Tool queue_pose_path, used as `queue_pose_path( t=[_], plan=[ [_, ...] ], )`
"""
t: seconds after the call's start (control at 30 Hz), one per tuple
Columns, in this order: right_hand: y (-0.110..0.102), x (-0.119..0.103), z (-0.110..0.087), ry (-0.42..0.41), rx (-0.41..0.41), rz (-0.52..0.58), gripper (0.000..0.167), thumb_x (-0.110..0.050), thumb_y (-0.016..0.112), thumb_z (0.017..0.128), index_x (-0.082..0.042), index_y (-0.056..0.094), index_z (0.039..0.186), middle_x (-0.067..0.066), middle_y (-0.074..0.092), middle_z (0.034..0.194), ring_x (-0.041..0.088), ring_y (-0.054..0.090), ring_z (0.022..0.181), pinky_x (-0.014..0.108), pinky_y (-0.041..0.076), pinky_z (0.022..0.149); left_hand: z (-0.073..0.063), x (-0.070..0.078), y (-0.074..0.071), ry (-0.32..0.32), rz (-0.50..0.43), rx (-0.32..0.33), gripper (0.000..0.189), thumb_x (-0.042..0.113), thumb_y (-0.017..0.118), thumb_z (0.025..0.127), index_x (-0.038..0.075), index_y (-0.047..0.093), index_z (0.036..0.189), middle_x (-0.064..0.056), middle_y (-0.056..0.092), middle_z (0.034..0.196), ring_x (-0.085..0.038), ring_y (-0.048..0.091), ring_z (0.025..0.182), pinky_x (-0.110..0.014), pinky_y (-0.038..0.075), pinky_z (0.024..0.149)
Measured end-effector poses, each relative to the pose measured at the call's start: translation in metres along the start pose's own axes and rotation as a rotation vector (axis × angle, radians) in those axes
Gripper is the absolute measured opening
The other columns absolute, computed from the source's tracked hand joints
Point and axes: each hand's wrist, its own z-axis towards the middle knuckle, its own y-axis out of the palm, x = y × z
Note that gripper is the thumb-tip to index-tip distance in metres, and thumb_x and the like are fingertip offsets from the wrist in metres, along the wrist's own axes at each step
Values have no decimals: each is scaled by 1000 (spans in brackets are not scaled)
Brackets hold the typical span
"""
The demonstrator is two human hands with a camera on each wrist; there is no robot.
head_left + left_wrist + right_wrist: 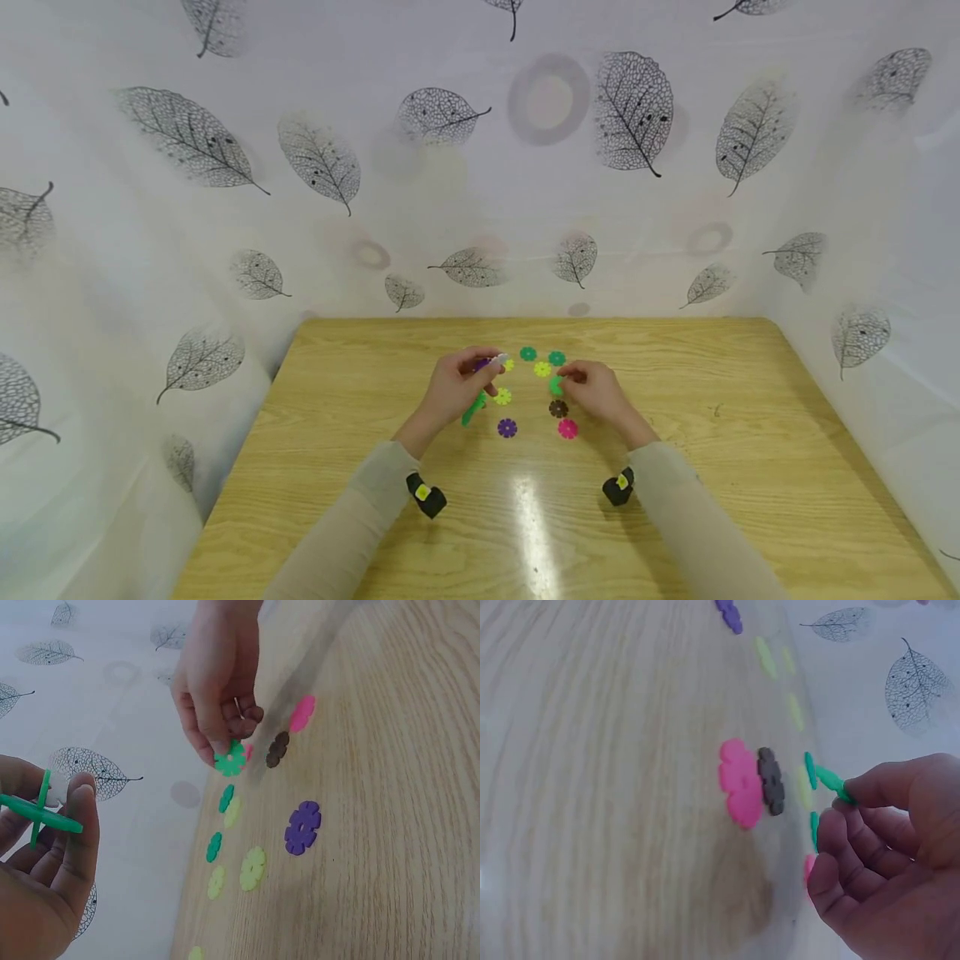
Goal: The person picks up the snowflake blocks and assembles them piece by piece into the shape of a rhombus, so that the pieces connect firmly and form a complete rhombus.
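My left hand (pixel 454 387) grips a small assembly of flower-shaped plastic discs. In the left wrist view two green discs (pixel 64 820) cross each other, with a white disc (pixel 54 796) partly hidden by the fingers. My right hand (pixel 597 390) pinches a single bright green disc (pixel 230 759) by its edge between thumb and fingertips, raised off the table. The two hands are apart, left and right of the scattered discs. Below the right hand lie a brown disc (pixel 558 408) and a pink disc (pixel 567 429).
Between the hands, a purple disc (pixel 507 428), several yellow discs (pixel 503 397) and dark green discs (pixel 528 354) lie flat on the wooden table (pixel 337 500). Another purple disc (pixel 482 365) sits partly behind the left hand. A leaf-printed white curtain (pixel 465 200) borders the table's back and sides.
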Motion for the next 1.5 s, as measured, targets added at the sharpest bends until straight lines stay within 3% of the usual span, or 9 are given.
queue_pose_path(
  t=[0.13, 0.23, 0.4, 0.47, 0.67, 0.9, 1.07, 1.23, 1.5],
  plan=[
    [-4, -13, -1, -6, -26, 30, 25, -12, 63, 98, 1, 71, 117, 16, 74, 94, 17, 63, 75, 25, 51, 64, 1, -1, 0, 3, -8, 1, 25, 8, 64, 105, -3, 70, 127, -27, 74, 110, -28, 73, 72, -19, 59, 61],
    [-5, -23, -1, -15, -49, 103, 24, -11, 61, 99, 1, 69, 118, 22, 73, 90, 22, 64, 68, 22, 49, 56, 1, -2, 0, 3, -9, 0, 24, 8, 64, 105, -3, 70, 125, -27, 75, 110, -34, 73, 74, -19, 59, 61],
    [-8, -43, -2, -47, -54, 196, 22, -11, 63, 102, 1, 68, 119, 26, 73, 89, 36, 70, 74, 23, 55, 57, 2, -1, 0, 3, -5, -7, 24, 8, 64, 105, -3, 70, 125, -27, 75, 109, -14, 70, 68, -19, 60, 62],
    [-10, -51, -3, -61, -51, 217, 22, -12, 63, 103, 1, 68, 120, 21, 73, 86, 38, 70, 76, 26, 57, 58, 2, -1, 1, 3, -3, -6, 24, 8, 64, 105, -3, 70, 125, -27, 75, 109, -13, 70, 68, -20, 60, 62],
    [-14, -68, -5, -98, -41, 250, 25, -14, 64, 104, 1, 68, 123, 7, 74, 85, 30, 71, 75, 24, 59, 63, 2, -3, 1, 15, -2, -4, 22, 8, 65, 104, -3, 71, 123, -26, 75, 107, -38, 73, 75, -20, 59, 60],
    [-14, -78, -7, -86, -44, 281, 26, -14, 64, 104, 1, 68, 125, 15, 76, 91, 28, 73, 77, 26, 64, 70, 3, -6, 2, 54, -16, -29, 21, 8, 65, 105, -5, 71, 121, -25, 75, 105, -13, 70, 67, -21, 60, 60],
    [-14, -83, -8, -105, -48, 297, 27, -12, 64, 104, 2, 69, 126, 21, 75, 94, 26, 72, 75, 27, 63, 69, 3, -6, 3, 63, -11, -34, 21, 9, 65, 105, -4, 71, 120, -24, 75, 105, -12, 70, 67, -22, 60, 60],
    [-15, -86, -8, -104, -62, 315, 28, -14, 64, 104, 1, 69, 127, 14, 76, 92, 22, 72, 76, 28, 64, 70, 3, -5, 4, 59, -7, -35, 21, 9, 65, 105, -4, 71, 120, -25, 75, 106, -12, 70, 68, -22, 60, 61],
    [-14, -90, -8, -117, -69, 318, 28, -15, 63, 105, 1, 69, 127, 9, 76, 90, 36, 73, 80, 28, 64, 71, 2, -2, 5, 45, -1, -48, 21, 9, 64, 105, -3, 71, 122, -24, 74, 107, -12, 69, 69, -57, 65, 72]
  ],
)
